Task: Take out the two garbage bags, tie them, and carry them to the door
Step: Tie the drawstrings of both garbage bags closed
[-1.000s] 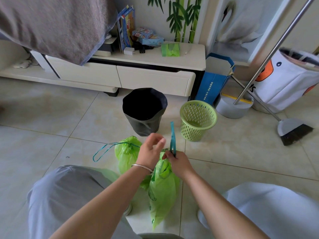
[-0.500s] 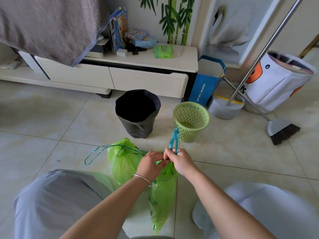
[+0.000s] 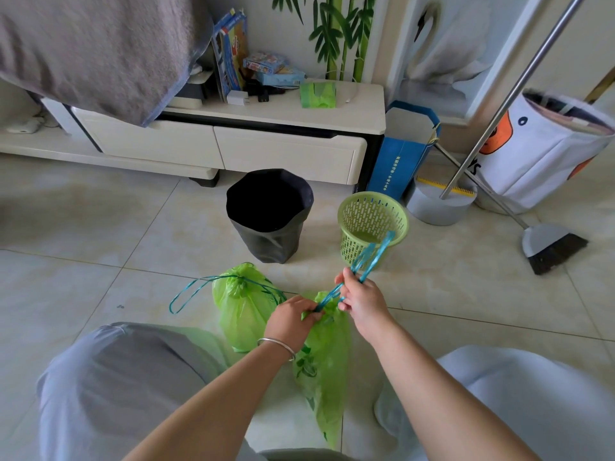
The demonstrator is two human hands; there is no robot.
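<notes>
Two green garbage bags lie on the tiled floor between my knees. The left bag [image 3: 241,311] is cinched shut, its blue drawstring [image 3: 193,289] looping out to the left. The right bag [image 3: 324,364] is long and slim. My left hand [image 3: 291,319] pinches this bag's gathered neck. My right hand [image 3: 361,296] grips its blue drawstring [image 3: 372,256], which stretches up and to the right, in front of the green basket.
A bin lined with black plastic [image 3: 269,214] and a green slotted basket [image 3: 372,224] stand just beyond the bags. Behind them is a low white cabinet [image 3: 286,154]. A broom [image 3: 549,246], a dustpan [image 3: 439,204], a blue paper bag [image 3: 402,154] and a white fabric hamper [image 3: 539,151] are at the right.
My left hand came down onto the right bag's neck. My right hand drew the blue drawstring from upright to slanting up and right, cinching the neck tighter.
</notes>
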